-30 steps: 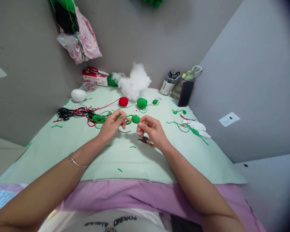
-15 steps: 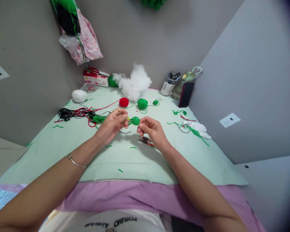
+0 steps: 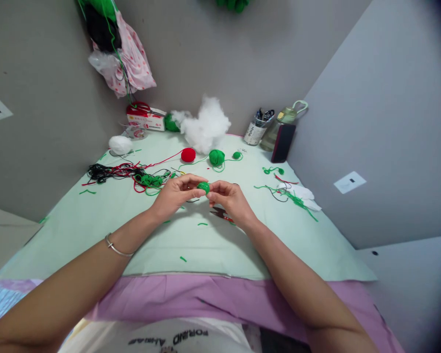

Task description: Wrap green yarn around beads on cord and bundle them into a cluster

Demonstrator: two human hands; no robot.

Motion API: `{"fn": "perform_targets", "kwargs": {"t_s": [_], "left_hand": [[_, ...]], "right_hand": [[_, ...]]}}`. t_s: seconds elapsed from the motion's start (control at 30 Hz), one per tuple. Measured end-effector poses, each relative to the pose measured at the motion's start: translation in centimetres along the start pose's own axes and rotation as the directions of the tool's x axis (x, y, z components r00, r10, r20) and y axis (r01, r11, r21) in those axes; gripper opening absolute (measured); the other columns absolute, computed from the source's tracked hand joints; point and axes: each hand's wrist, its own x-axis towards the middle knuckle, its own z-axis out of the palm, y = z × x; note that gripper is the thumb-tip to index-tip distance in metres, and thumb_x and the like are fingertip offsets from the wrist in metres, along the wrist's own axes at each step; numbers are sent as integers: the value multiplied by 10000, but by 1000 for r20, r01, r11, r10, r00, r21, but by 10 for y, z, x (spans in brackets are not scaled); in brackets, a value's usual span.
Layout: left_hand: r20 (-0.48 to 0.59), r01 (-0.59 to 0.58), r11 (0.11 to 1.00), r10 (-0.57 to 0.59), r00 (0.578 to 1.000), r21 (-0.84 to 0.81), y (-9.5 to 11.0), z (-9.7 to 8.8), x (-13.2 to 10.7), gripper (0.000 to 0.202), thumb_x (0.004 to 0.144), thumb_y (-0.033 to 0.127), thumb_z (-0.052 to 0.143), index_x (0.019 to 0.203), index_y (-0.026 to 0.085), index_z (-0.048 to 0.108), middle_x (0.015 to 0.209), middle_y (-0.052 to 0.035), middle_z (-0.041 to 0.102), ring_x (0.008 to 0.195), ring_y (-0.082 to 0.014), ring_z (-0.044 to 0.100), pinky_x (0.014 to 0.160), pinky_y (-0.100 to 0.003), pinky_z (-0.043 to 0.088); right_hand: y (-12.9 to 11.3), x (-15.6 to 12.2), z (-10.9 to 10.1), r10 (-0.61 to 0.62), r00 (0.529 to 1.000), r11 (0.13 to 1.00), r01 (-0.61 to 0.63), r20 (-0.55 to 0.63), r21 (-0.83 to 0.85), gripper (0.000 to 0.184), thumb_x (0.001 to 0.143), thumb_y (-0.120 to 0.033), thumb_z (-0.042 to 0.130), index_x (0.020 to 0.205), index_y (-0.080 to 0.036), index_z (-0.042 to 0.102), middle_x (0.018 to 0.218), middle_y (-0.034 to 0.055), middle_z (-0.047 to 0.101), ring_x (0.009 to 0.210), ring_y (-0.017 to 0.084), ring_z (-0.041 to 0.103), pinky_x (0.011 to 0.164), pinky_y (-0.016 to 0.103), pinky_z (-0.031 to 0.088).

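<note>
Filling the centre and lower half of the frame: a worktop (image 3: pixel 95 230) under a pale green cloth, littered with short yarn snippets. Hanging at upper left against the wall, a pink spotted bag (image 3: pixel 132 63). At the far edge, upper centre, a heap of white stuffing (image 3: pixel 206 127).

Reaching in from the lower corners and meeting at centre, two bare forearms. Left hand (image 3: pixel 174 196) curled, fingers (image 3: pixel 194 180) drawn together and pinching the left side of the green ball. Right hand (image 3: pixel 231 201) just beside it, fingers (image 3: pixel 213 190) likewise closed, pinching the ball's right side.

Left of the hands, a tangle (image 3: pixel 113 171) of black, red and green yarn. At upper right, a bottle (image 3: pixel 284 120) with a dark phone (image 3: pixel 282 142) leaning in front of it, and a jar (image 3: pixel 255 130) of tools just to their left. Left of the stuffing, a red and white box (image 3: pixel 147 119); below that, a white ball (image 3: pixel 119 144). At right, loose green strands (image 3: pixel 294 196) over a white scrap.

Beyond the hands, a red ball (image 3: pixel 187 155) and green yarn (image 3: pixel 216 157) near each other but apart. Partly hidden under the right hand, red scissors (image 3: pixel 220 213). On the left wrist, a thin bracelet (image 3: pixel 115 246).

Smallest of all, the green ball (image 3: pixel 203 186), held above the cloth at centre frame between both sets of fingertips.
</note>
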Motion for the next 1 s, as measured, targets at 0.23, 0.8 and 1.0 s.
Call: {"fn": "perform_targets", "kwargs": {"t_s": [0.23, 0.8, 1.0], "left_hand": [[28, -2, 976, -4, 1000, 217, -17, -2, 5, 320, 713, 399, 809, 939, 181, 747, 826, -20, 660, 746, -162, 577, 703, -295, 444], [203, -118, 799, -5, 979, 589, -30, -4, 7, 214, 802, 398, 710, 905, 213, 733, 819, -12, 609, 756, -186, 559, 690, -296, 388], [220, -158, 809, 36, 975, 566, -31, -3, 6, 211, 834, 403, 680, 895, 205, 718, 840, -17, 591, 766, -186, 562, 704, -301, 402]], "right_hand": [[-1, -1, -7, 110, 991, 989, -101, 79, -109, 242, 767, -319, 713, 962, -180, 681, 891, 47, 712, 797, 168, 669, 709, 308, 561], [24, 9, -3, -137, 990, 793, 130, 33, -595, 74, 818, -248, 659, 780, -202, 703, 747, 13, 683, 657, 142, 550, 643, 267, 396], [16, 6, -1, -281, 959, 766, 249, 40, -593, 105, 858, -241, 619, 783, -212, 686, 813, 20, 642, 701, 149, 549, 695, 292, 430]]}}
